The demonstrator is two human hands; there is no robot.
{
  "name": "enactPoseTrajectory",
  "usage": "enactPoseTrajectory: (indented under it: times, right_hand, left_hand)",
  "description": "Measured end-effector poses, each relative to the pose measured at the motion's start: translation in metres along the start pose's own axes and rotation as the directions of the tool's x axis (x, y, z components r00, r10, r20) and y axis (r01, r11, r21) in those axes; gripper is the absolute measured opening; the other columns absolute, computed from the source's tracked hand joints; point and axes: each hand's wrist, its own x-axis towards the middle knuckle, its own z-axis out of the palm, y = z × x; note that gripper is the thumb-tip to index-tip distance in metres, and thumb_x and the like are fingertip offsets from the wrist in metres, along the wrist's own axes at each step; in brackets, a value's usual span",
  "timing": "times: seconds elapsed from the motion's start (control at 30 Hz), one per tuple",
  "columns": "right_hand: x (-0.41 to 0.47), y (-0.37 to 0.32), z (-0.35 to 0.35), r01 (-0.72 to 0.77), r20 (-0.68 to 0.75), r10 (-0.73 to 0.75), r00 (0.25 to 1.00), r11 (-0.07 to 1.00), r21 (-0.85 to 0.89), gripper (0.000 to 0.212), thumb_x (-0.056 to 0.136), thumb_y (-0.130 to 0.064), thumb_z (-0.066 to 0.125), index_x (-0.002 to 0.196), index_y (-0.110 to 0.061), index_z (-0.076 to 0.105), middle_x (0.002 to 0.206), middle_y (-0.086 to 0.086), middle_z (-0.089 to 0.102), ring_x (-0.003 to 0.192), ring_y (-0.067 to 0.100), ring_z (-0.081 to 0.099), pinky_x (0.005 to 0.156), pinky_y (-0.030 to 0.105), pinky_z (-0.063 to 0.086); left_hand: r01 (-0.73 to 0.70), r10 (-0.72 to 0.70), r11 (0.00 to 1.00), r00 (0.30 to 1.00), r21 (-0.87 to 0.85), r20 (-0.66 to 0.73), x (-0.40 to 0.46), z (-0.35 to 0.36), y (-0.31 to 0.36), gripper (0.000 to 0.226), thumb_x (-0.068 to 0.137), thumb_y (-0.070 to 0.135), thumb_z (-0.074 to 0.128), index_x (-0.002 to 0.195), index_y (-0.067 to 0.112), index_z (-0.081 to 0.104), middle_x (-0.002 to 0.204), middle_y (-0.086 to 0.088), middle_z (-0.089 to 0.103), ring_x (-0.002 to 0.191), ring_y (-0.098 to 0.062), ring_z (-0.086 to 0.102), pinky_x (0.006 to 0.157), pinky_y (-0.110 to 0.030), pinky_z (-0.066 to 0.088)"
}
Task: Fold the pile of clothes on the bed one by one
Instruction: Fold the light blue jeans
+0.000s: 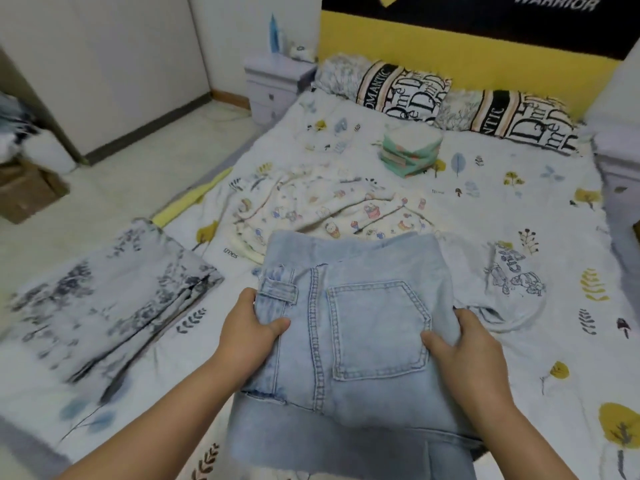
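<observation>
Both hands' fingers grip folded jeans (349, 327) over the leaf-print bedsheet (519, 358), pillows (401, 90) beyond.

Both bare forearms reach forward from the bottom edge of the view, angling inward toward each other. The left hand (247, 329) sits at the left side of the denim garment (349, 341), thumb lying across the top of the cloth and pointing right, the other fingers tucked beneath the fold (they are hidden from view). The right hand (467, 344) mirrors it on the right side: its thumb presses on top and points left, near the pocket's edge, while its fingers curl under the fabric. Both wrists are roughly straight, level with each other, and the hands are well apart across the garment's width.
</observation>
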Motion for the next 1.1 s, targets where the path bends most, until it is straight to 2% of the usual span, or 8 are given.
enactPoseTrajectory:
  times: [0.1,0.27,0.37,0.5,0.63,0.83,0.97,1.1]
  right_hand:
    - [0.003,-0.046,0.025,0.080,0.050,-0.079,0.996,0.997,-0.015,0.023,0.083,-0.020,0.066,0.098,-0.017,0.049,0.083,0.000,0.052,0.076,0.020,0.044,0.061,0.031,0.025]
    - [0.006,-0.125,0.091,0.154,0.150,-0.148,0.977,0.988,-0.029,0.021,0.084,-0.025,0.065,0.094,-0.016,0.049,0.073,-0.007,0.050,0.068,0.016,0.044,0.056,0.031,0.030]
    - [0.004,-0.163,0.131,0.182,0.198,-0.174,0.965,0.983,-0.023,0.020,0.084,-0.026,0.064,0.093,-0.017,0.049,0.079,-0.002,0.054,0.073,0.019,0.047,0.059,0.032,0.032]
    - [0.003,-0.217,0.197,0.260,0.273,-0.246,0.930,0.966,-0.013,0.020,0.085,-0.026,0.063,0.092,-0.017,0.047,0.083,0.001,0.054,0.077,0.022,0.048,0.061,0.031,0.030]
    - [0.009,-0.265,0.260,0.336,0.341,-0.294,0.893,0.939,-0.070,0.025,0.086,-0.030,0.061,0.099,-0.013,0.050,0.091,0.008,0.060,0.085,0.029,0.054,0.063,0.032,0.030]
    - [0.033,-0.321,0.349,0.500,0.432,-0.402,0.807,0.855,-0.139,0.034,0.085,-0.032,0.061,0.111,-0.013,0.050,0.101,0.015,0.063,0.095,0.034,0.058,0.063,0.033,0.033]
    - [0.052,-0.339,0.397,0.610,0.500,-0.466,0.730,0.774,-0.171,0.029,0.087,-0.032,0.060,0.104,-0.012,0.047,0.098,0.014,0.061,0.089,0.034,0.057,0.060,0.034,0.033]
    - [0.069,-0.340,0.438,0.694,0.527,-0.513,0.678,0.684,-0.226,0.030,0.089,-0.032,0.058,0.104,-0.009,0.047,0.099,0.013,0.059,0.091,0.033,0.056,0.061,0.033,0.032]
  left_hand:
    - [0.024,-0.026,0.999,0.997,-0.038,-0.072,0.003,-0.047,-0.008,0.031,0.080,0.013,0.071,0.086,0.028,0.045,0.085,0.014,0.054,0.075,-0.002,0.052,0.061,-0.020,0.040]
    - [0.107,-0.120,0.991,0.976,-0.078,-0.183,0.021,-0.134,-0.039,0.029,0.079,0.010,0.071,0.098,0.015,0.049,0.088,0.006,0.058,0.083,-0.019,0.057,0.069,-0.030,0.041]
    - [0.145,-0.155,0.988,0.961,-0.060,-0.227,0.033,-0.176,-0.060,0.028,0.079,0.012,0.071,0.097,0.013,0.049,0.087,0.007,0.059,0.083,-0.020,0.059,0.065,-0.030,0.043]
    - [0.183,-0.200,0.979,0.936,-0.087,-0.291,0.054,-0.238,-0.091,0.033,0.079,0.012,0.071,0.103,0.017,0.048,0.092,0.004,0.059,0.086,-0.021,0.058,0.075,-0.032,0.045]
    - [0.203,-0.227,0.974,0.902,-0.104,-0.368,0.075,-0.282,-0.123,0.037,0.079,0.010,0.070,0.106,0.017,0.046,0.097,0.000,0.056,0.089,-0.021,0.055,0.076,-0.030,0.041]
    - [0.269,-0.304,0.952,0.800,-0.143,-0.518,0.106,-0.311,-0.175,0.036,0.079,0.007,0.069,0.101,0.010,0.041,0.093,-0.006,0.053,0.090,-0.026,0.055,0.072,-0.031,0.038]
    - [0.274,-0.348,0.938,0.747,-0.214,-0.567,0.124,-0.306,-0.201,0.040,0.081,0.009,0.068,0.111,0.007,0.042,0.097,-0.005,0.050,0.086,-0.019,0.048,0.072,-0.027,0.035]
    - [0.327,-0.448,0.894,0.679,-0.306,-0.582,0.140,-0.290,-0.225,0.036,0.082,0.009,0.067,0.104,0.006,0.039,0.089,-0.001,0.047,0.078,-0.017,0.046,0.062,-0.027,0.035]
